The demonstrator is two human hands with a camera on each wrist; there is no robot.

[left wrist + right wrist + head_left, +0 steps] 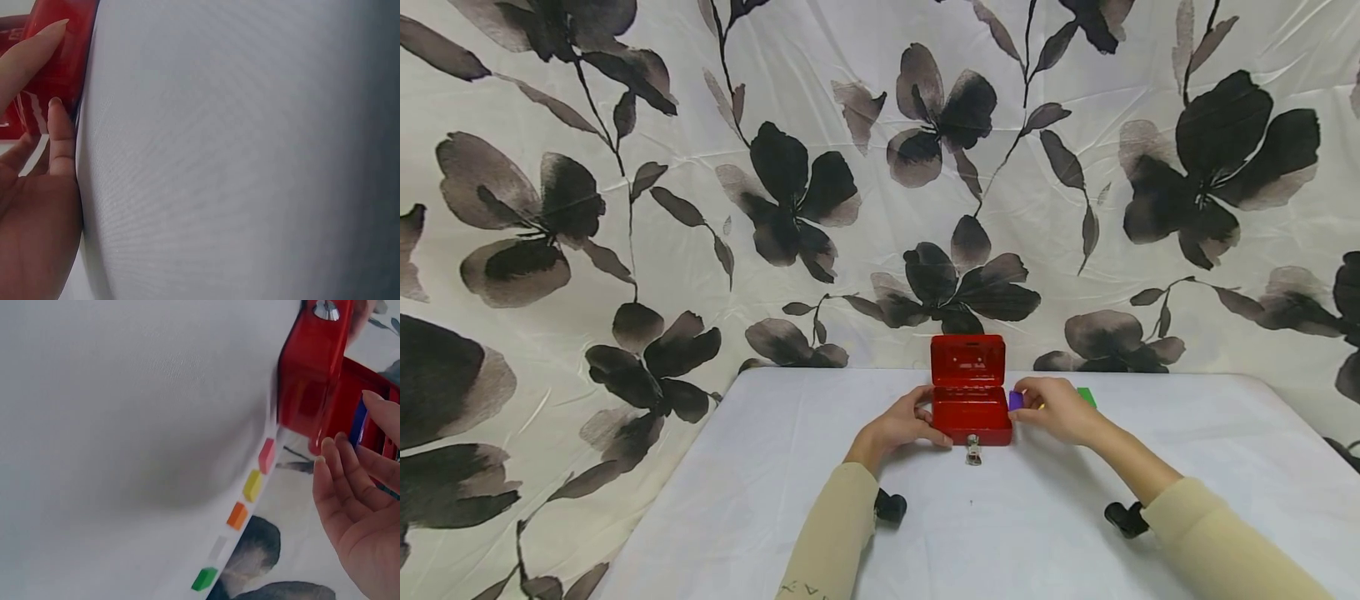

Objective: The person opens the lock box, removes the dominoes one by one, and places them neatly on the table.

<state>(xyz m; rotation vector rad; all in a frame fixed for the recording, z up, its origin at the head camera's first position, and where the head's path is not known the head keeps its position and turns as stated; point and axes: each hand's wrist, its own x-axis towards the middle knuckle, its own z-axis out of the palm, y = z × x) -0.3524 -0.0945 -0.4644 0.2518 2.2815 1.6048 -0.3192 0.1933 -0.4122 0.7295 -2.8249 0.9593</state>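
Observation:
A red metal cash box (972, 429) stands on the white-covered table with its lid (967, 360) raised. My left hand (901, 423) holds the box at its left side. In the left wrist view, the thumb lies on the red front while other fingers touch the side. Beside the box's right wall, my right hand (1062, 408) pinches a thin purple-blue block (357, 422) between thumb and fingertips. Keys (973, 451) hang from the lock at the box's front. How much of the box's inside is filled cannot be seen.
Along the table's far edge, right of the box, lies a row of small blocks: pink (267, 455), yellow (252, 485), orange (237, 515), white (218, 547) and green (204, 579). Behind the table hangs a flower-patterned cloth (880, 208).

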